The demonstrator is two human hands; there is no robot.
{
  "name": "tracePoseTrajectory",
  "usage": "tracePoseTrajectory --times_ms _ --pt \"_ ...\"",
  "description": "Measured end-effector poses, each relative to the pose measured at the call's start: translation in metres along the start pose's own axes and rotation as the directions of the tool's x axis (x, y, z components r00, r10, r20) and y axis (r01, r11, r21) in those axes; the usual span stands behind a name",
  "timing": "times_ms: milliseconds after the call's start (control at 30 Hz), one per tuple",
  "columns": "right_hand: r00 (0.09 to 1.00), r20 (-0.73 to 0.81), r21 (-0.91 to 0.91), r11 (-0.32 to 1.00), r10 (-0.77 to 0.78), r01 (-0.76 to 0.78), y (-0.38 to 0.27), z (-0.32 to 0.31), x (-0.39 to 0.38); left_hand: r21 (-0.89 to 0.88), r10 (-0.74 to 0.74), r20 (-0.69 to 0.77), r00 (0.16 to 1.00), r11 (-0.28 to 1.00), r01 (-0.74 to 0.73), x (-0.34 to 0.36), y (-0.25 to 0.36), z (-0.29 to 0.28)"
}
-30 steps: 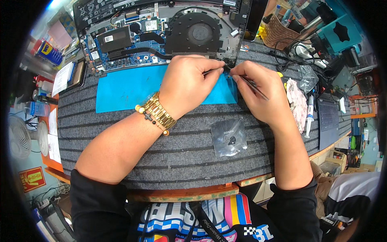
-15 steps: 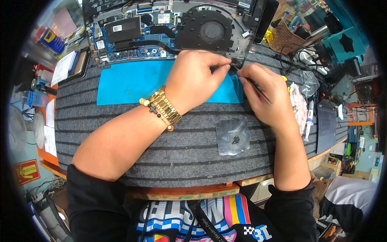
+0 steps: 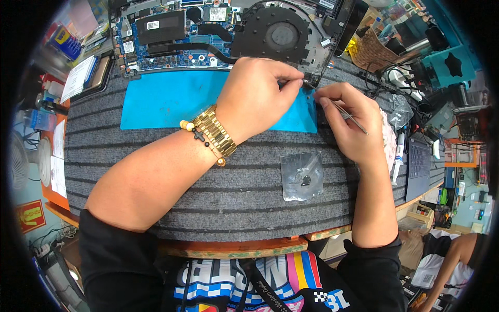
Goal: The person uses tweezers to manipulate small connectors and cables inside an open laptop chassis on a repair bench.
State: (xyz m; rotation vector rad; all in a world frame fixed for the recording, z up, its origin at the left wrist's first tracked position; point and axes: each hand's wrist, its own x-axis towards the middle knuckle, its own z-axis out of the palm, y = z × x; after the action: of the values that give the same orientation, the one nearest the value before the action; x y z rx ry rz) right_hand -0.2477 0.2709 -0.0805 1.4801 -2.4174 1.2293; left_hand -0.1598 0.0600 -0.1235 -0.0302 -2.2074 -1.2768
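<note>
My left hand (image 3: 260, 93), with a gold watch and a beaded bracelet at the wrist, pinches at the lower right corner of an opened laptop (image 3: 184, 32), beside its black fan (image 3: 282, 35). What lies between those fingertips is too small to make out. Just to the right, my right hand (image 3: 351, 119) grips a thin metal tool (image 3: 354, 121), its front end near the same corner. A blue mat (image 3: 169, 104) shows below the laptop and partly behind my left hand. A clear plastic bag (image 3: 301, 190) with a small dark piece inside lies nearer me, between my forearms.
At right are a woven basket (image 3: 375, 46), cables, a pink cloth, a syringe (image 3: 397, 158) and another laptop (image 3: 418, 169). Papers (image 3: 78, 77), a spray can (image 3: 63, 41) and a fan (image 3: 21, 165) stand at left. Another person's arm (image 3: 449, 265) shows at lower right.
Both hands have shifted slightly rightward in the view, and the right hand's tool now shows more of its length. The laptop appears higher in the view. The other person's bare arm has appeared.
</note>
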Motion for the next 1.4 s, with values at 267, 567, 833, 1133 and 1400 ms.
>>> tracePoseTrajectory --times_ms 267,567,833,1133,1400 --pt "0.997 0.029 -0.059 0.995 -0.078 0.080 0.0033 0.0053 0.0033 0.031 -0.004 0.003 1.000 1.000 0.003 -0.0002 0.0016 -0.0014" --pt "1.000 0.018 -0.061 0.998 0.015 -0.014 -0.0029 0.0035 0.0031 0.015 -0.016 0.009 1.000 1.000 0.015 -0.0001 0.0019 -0.0007" --pt "1.000 -0.005 -0.068 0.997 -0.019 0.019 0.0007 0.0037 0.0032 0.038 -0.018 0.008 1.000 0.999 0.017 0.0000 0.0022 -0.0004" --pt "1.000 -0.022 -0.025 1.000 0.004 -0.005 0.0001 0.0032 0.0031 0.077 0.047 0.006 0.999 0.996 -0.047 0.0009 0.0027 0.0005" --pt "0.999 -0.031 -0.002 1.000 -0.023 0.023 0.0032 0.0022 0.0034 0.084 0.039 0.022 0.999 0.996 -0.041 0.0014 0.0002 0.0021"
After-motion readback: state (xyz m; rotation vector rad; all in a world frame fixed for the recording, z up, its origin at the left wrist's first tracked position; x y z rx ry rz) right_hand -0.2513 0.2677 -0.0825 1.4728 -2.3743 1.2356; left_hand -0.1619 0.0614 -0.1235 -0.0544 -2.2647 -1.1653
